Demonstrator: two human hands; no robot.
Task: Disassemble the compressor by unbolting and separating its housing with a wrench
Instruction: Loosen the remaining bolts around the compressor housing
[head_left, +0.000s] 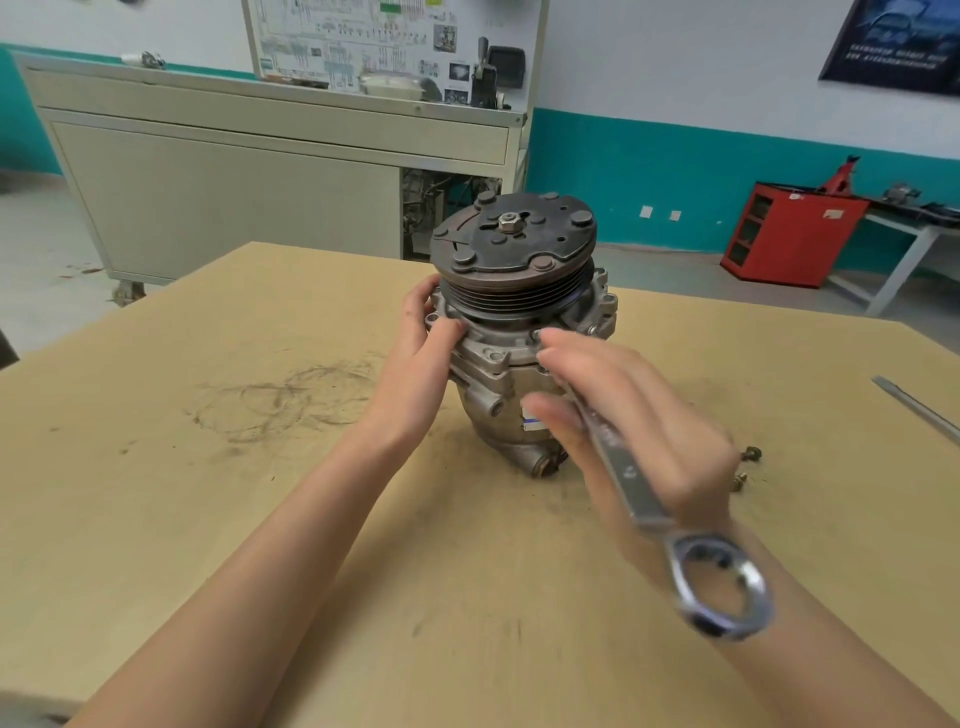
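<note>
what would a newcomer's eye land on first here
The grey compressor stands upright mid-table, its dark pulley on top. The left hand grips its flange while the right hand holds a wrench beside it, ring end toward the camera. Two loose bolts lie on the table to its right.

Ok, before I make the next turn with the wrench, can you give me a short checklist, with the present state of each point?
1. Compressor stands upright on the table, pulley up: ok.
2. Left hand grips its flange to steady it: ok.
3. Right hand holds the wrench: ok, though blurred.
4. Far end of the wrench sits fully on a bolt head: cannot tell, as the fingers and blur hide it.
5. Loose bolts lie on the table to the right, apart from the compressor: ok.
</note>
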